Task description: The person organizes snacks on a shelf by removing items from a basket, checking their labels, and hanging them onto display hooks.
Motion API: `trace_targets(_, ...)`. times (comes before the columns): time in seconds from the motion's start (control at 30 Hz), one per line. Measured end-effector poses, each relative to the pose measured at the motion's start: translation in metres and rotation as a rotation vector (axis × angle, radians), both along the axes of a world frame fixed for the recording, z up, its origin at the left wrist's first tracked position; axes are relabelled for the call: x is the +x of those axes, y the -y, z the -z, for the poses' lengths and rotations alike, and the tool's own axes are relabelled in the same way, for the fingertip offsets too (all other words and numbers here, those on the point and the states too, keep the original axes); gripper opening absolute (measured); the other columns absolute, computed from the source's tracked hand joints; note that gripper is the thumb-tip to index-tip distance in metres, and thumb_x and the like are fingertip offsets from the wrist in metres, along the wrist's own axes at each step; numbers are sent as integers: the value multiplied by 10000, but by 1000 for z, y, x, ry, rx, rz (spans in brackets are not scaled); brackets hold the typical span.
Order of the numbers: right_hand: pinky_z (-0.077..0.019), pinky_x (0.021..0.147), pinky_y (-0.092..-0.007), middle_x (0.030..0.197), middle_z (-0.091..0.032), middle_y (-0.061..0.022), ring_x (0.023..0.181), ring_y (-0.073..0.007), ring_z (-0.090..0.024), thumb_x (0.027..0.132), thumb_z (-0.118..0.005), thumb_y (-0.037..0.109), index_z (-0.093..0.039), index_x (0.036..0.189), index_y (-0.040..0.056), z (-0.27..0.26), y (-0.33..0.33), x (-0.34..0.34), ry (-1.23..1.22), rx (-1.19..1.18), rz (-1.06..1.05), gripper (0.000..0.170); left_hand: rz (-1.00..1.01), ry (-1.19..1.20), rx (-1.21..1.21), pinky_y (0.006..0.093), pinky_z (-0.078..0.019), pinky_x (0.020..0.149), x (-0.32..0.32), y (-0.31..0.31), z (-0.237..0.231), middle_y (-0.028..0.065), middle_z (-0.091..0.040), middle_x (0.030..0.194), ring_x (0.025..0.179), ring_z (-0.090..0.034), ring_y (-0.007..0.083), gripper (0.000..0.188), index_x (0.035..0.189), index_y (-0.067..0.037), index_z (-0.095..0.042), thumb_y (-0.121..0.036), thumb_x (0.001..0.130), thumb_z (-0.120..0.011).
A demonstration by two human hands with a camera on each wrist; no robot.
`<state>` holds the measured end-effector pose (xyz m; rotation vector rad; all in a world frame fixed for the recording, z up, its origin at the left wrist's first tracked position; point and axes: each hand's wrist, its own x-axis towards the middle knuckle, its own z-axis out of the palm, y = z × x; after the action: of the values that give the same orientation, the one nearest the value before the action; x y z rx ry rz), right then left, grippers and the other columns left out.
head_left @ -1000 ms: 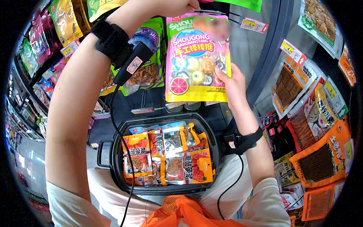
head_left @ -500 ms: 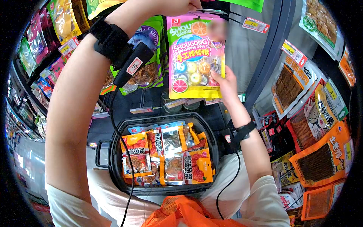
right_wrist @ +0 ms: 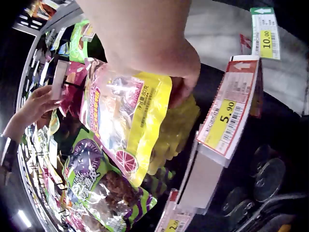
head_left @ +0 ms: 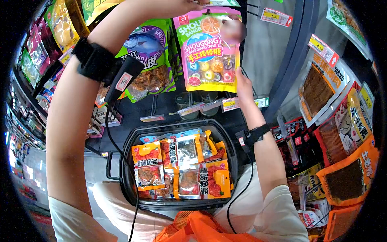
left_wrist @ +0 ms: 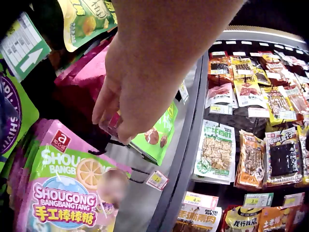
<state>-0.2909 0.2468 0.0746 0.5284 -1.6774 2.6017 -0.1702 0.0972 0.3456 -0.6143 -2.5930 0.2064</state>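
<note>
A pink, green and yellow bag of lollipops (head_left: 209,52) is at the upper middle of the head view, with more such bags stacked behind it. My right hand (head_left: 244,86) grips its lower right edge. In the right wrist view the fingers go behind the bag's yellow bottom border (right_wrist: 152,113). Above the bag, my left hand (head_left: 185,5) pinches a price tag (right_wrist: 59,79) at the hook's end, seen from the side in the right wrist view. In the left wrist view, the left hand (left_wrist: 137,92) has its fingers bent down over the dark hook.
A black basket (head_left: 121,177) with several orange snack packets (head_left: 187,161) stands before my legs. Purple-green snack bags (head_left: 147,60) hang left of the lollipops. A dark rack post (head_left: 288,60) rises at right, beside hanging brown snack packs (head_left: 320,86). Price tags (head_left: 246,103) jut out below.
The lollipop bag has moved up and back toward the rack. My right hand followed, its thumb shifting from the bag's front to its edge. The left hand moved slightly left and the price tag tilted up.
</note>
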Motion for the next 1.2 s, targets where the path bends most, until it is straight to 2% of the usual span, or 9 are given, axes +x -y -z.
trace_targets(0.23,-417,672,-330,740,-610,-145,695,-219,-570,876,-440,386,-614,828,-30,18,-5,-15,-133,326,288,453,107,-454,-33,344,-487,667,2,-6,37,125,-623,892,762,-607,282,208,907,-1,-597,-136,749,-606)
trace_targets(0.43,-420,721,-346,809,-617,-183,791,-302,-582,853,-475,359,-607,868,-26,31,-17,-31,-173,366,440,408,-105,-855,-275,296,-459,799,5,-13,80,157,-517,1147,1033,-523,238,375,1116,-42,-521,-110,748,-542)
trace_targets(0.5,-425,748,-345,828,-616,-181,805,-298,-584,842,-491,360,-593,895,-34,29,-24,-32,-177,349,481,410,215,-554,349,353,-276,1000,17,-21,119,144,-367,1308,1212,-355,279,502,1264,-39,-372,-33,786,-528)
trace_targets(0.57,-428,735,-342,827,-615,-170,791,-279,-584,842,-494,355,-587,900,-40,22,-32,-27,-185,344,499,410,485,-157,1018,354,-309,965,59,-60,148,158,-463,1201,1125,-444,258,518,1272,5,-332,-133,817,-539)
trace_targets(0.6,-431,723,-338,826,-614,-159,776,-260,-584,842,-496,350,-582,905,-46,18,-36,-24,-188,353,505,409,709,140,1262,414,-236,1011,79,-77,152,180,-530,1103,1214,-348,291,596,1339,11,-149,-256,889,-435)
trace_targets(0.67,-433,680,-300,815,-605,-118,725,-198,-569,847,-498,325,-569,919,-46,13,-41,-18,-137,313,453,385,862,342,1560,451,-272,978,118,-101,150,163,-599,843,1136,-416,345,785,1346,14,-70,-510,853,-386)
trace_targets(0.73,-425,637,-263,791,-596,-89,680,-144,-544,862,-483,292,-568,908,-33,9,-44,-9,-66,226,395,339,1076,439,1655,468,-345,918,138,-112,146,91,-598,817,1019,-493,357,846,1354,-3,-45,-581,825,-363)
trace_targets(0.77,-421,617,-254,794,-594,-79,654,-127,-536,878,-454,273,-563,898,-22,9,-43,-5,-78,230,400,315,905,341,1917,454,-400,857,159,-124,143,99,-595,824,887,-541,352,837,1354,-14,-90,-564,814,-416)
trace_targets(1.2,-387,538,-227,805,-597,-41,619,-92,-536,885,-434,316,-562,925,32,11,-24,6,-99,306,285,314,1400,640,2168,432,-299,940,222,-133,137,158,-531,1011,1013,-490,299,752,1334,8,-142,-476,838,-434)
